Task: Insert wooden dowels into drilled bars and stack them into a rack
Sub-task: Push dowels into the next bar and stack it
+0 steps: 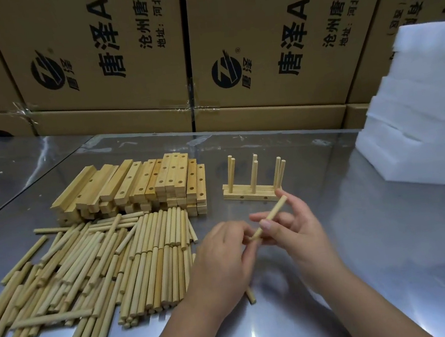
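Head view: left hand [222,253] near centre, fingers curled, pinching lower end of dowel [272,218]; right hand [302,231] pinches its middle, thumb against fingers. Left of hands, loose dowels [102,263]; far left, drilled bars [135,185]; rack [251,191], 6 upright pegs, just beyond hands

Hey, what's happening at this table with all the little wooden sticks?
A person is assembling a wooden rack by hand. The right hand pinches a single dowel while the left hand fingers its lower end. Just ahead stands the started rack: drilled bars with six dowels upright. The loose dowels lie heaped on the left, with a stack of drilled bars behind them.
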